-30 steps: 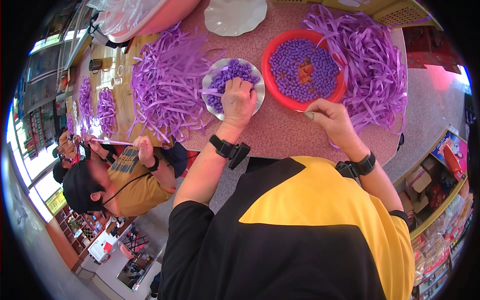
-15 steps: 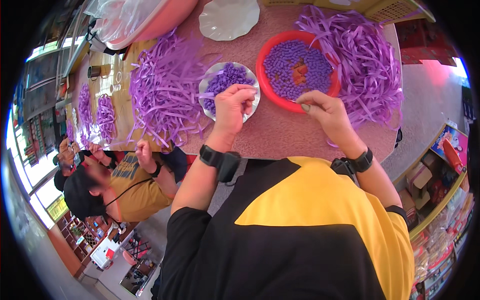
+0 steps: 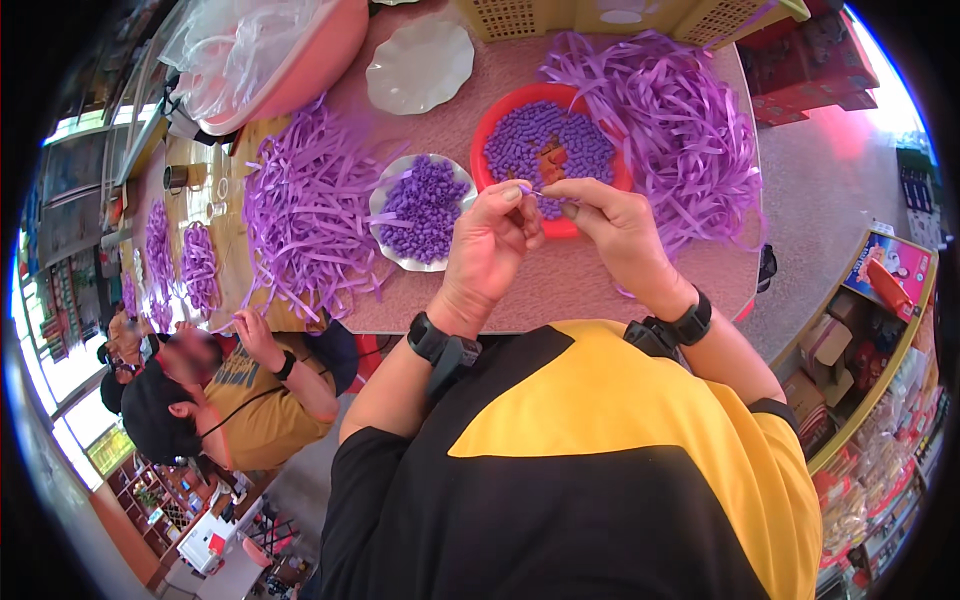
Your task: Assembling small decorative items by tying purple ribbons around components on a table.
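Note:
My left hand (image 3: 488, 240) and my right hand (image 3: 620, 232) meet fingertip to fingertip just in front of a red bowl (image 3: 484, 125). A small purple piece (image 3: 526, 189) shows at the pinched tips of my left thumb and forefinger. My right thumb and forefinger are pinched against it; what they hold is too small to make out. Many small purple bead-like pieces (image 3: 520, 140) fill the bowl around a bare reddish patch. To the left stands a white scalloped plate (image 3: 384, 236) heaped with small purple pieces (image 3: 425, 208).
Loose purple ribbons lie in a left pile (image 3: 305, 205) and a right pile (image 3: 690, 130), the latter overlapping the bowl's rim. Behind are another white plate (image 3: 420, 68), a pink tub (image 3: 300, 75) and a yellow crate (image 3: 570, 18). At left, a co-worker (image 3: 260, 390) handles ribbon.
My hands have come together from apart, the left moving right, away from the plate of purple pieces. The view has shifted, so the table things sit lower and further left.

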Available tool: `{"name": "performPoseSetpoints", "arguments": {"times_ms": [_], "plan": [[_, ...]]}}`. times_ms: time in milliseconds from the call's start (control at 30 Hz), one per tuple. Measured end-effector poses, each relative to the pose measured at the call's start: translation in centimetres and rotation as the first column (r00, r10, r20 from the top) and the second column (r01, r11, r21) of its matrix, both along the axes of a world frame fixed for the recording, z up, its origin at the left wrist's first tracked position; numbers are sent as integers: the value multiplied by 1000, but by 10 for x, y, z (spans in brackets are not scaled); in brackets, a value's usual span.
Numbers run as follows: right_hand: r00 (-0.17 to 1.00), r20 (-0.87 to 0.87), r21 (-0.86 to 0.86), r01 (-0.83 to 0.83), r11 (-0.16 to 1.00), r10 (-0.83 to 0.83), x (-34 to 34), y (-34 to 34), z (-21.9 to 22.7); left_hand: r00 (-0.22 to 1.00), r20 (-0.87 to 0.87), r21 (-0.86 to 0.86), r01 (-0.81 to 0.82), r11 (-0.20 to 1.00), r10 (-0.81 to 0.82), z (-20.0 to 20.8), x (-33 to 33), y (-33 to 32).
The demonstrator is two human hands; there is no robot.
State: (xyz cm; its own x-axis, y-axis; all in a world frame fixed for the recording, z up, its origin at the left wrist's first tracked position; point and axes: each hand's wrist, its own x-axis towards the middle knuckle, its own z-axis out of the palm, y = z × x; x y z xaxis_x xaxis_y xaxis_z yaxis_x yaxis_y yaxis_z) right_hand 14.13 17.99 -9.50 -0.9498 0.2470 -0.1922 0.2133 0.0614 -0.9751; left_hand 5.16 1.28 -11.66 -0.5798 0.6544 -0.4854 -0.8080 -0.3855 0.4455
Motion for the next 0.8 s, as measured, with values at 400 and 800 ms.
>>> {"name": "performPoseSetpoints", "arguments": {"times_ms": [400,800], "plan": [[996,-70,3,51,999,-51,18,23,15,991,-120,-108,-75,991,62,13,24,34],[971,-222,169,128,977,-89,30,44,22,996,5,36,-85,996,85,20,41,64]]}}
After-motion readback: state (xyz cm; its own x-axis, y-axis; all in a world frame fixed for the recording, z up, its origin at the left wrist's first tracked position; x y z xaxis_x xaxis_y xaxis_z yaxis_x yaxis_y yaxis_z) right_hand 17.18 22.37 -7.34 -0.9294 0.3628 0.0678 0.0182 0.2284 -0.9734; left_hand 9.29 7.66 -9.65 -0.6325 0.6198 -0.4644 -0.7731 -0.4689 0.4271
